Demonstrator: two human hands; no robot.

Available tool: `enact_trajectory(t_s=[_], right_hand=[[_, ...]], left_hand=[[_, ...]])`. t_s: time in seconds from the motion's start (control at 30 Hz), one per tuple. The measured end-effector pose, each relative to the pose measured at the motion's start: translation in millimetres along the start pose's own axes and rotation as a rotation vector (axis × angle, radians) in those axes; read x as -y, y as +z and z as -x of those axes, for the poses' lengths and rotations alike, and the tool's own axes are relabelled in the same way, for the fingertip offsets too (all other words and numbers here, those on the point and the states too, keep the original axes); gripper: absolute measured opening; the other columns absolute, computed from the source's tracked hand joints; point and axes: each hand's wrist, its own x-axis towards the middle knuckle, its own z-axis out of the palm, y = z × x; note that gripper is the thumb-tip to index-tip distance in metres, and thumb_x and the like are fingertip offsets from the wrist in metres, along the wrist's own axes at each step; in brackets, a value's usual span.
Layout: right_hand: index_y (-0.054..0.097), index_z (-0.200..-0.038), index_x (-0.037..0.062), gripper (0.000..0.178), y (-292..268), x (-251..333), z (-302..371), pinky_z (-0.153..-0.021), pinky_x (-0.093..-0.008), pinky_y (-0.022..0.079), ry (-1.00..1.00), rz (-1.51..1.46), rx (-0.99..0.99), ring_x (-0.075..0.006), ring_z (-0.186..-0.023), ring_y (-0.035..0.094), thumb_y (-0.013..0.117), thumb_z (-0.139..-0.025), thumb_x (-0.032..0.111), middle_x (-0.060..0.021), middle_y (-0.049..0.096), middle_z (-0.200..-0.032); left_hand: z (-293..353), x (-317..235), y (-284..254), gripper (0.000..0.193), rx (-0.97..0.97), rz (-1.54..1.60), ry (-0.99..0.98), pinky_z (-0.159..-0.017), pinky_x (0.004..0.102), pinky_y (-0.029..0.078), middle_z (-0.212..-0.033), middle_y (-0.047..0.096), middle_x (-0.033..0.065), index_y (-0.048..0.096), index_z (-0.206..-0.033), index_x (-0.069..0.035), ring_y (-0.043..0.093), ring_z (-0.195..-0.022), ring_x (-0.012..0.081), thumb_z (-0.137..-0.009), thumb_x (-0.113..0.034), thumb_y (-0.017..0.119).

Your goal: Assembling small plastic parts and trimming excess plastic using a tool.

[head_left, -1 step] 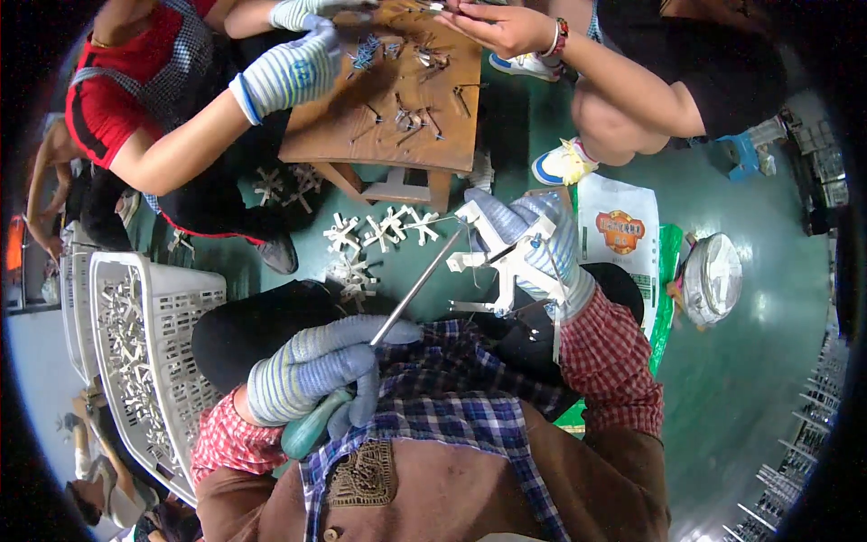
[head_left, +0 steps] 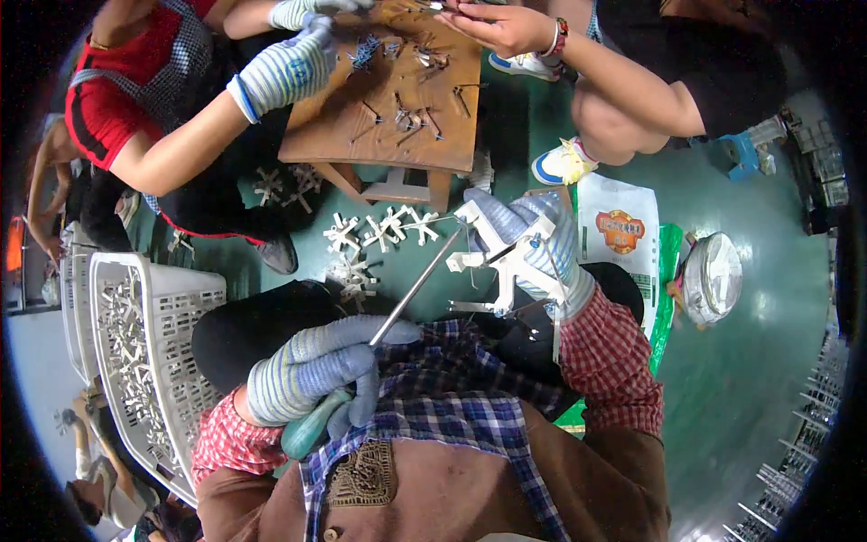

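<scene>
My left hand (head_left: 312,370), in a striped knit glove, is closed around a screwdriver (head_left: 411,303) with a green handle and a long metal shaft. The shaft slants up and to the right, its far end close to the upper left arm of a white branched plastic frame (head_left: 506,271). My right hand (head_left: 540,239), gloved the same way, grips that frame from behind and from the right. Thin metal rods and small dark parts stick out from the frame's arms. Whether the shaft touches the frame, I cannot tell.
Several white branched pieces (head_left: 384,230) lie on the green floor ahead. A white basket (head_left: 185,298) at the left holds many more. Beyond stands a wooden stool (head_left: 316,126) with loose metal parts, two people working over it. A white sack (head_left: 619,194) and a round wrapped bundle (head_left: 713,278) are at the right.
The gloved hand of the person at the far left has shifted slightly to the left. My own hands, the screwdriver and the white frame stay where they were.
</scene>
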Motion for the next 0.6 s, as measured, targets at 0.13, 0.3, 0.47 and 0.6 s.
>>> enact_trajectory(t_s=[0.13, 0.3, 0.47, 0.6], right_hand=[[0.062, -0.096, 0.0095, 0.029, -4, 7, -3, -0.074, -0.0408, 0.051, -0.020, -0.008, -0.013, -0.0289, -0.085, 0.061, 0.069, -0.073, 0.025, -0.0079, 0.064, -0.094], [0.062, -0.098, 0.0102, 0.030, -4, 2, -3, -0.072, -0.0412, 0.051, -0.077, 0.039, -0.053, -0.0280, -0.083, 0.061, 0.069, -0.071, 0.023, -0.0075, 0.063, -0.091], [0.063, -0.121, 0.0144, 0.055, -41, 24, -25, -0.066, -0.0366, 0.048, -0.282, 0.038, -0.222, -0.0219, -0.065, 0.055, 0.070, -0.067, 0.020, -0.0021, 0.054, -0.069], [0.057, -0.129, 0.0150, 0.062, -40, 26, -20, -0.058, -0.0353, 0.047, -0.239, 0.150, -0.114, -0.0206, -0.061, 0.055, 0.068, -0.068, 0.014, -0.0002, 0.052, -0.065]], left_hand=[[1, 0, 0, 0.046, -0.017, 0.030, -0.014, -0.043, 0.0202, 0.042, -0.063, 0.060, 0.0105, 0.043, -0.137, -0.001, 0.053, -0.044, 0.0116, -0.100, -0.028, 0.043], [-1, 4, -2, 0.045, -0.025, 0.039, -0.010, -0.043, 0.0200, 0.043, -0.062, 0.059, 0.0108, 0.044, -0.136, -0.001, 0.053, -0.044, 0.0119, -0.099, -0.026, 0.044], [0, 9, -3, 0.044, -0.033, 0.044, -0.003, -0.044, 0.0196, 0.044, -0.064, 0.060, 0.0100, 0.044, -0.136, -0.002, 0.053, -0.045, 0.0113, -0.100, -0.025, 0.044], [-2, 10, 0, 0.044, -0.111, -0.057, -0.020, -0.045, 0.0193, 0.044, -0.066, 0.059, 0.0084, 0.043, -0.137, -0.004, 0.053, -0.046, 0.0104, -0.100, -0.027, 0.044]])
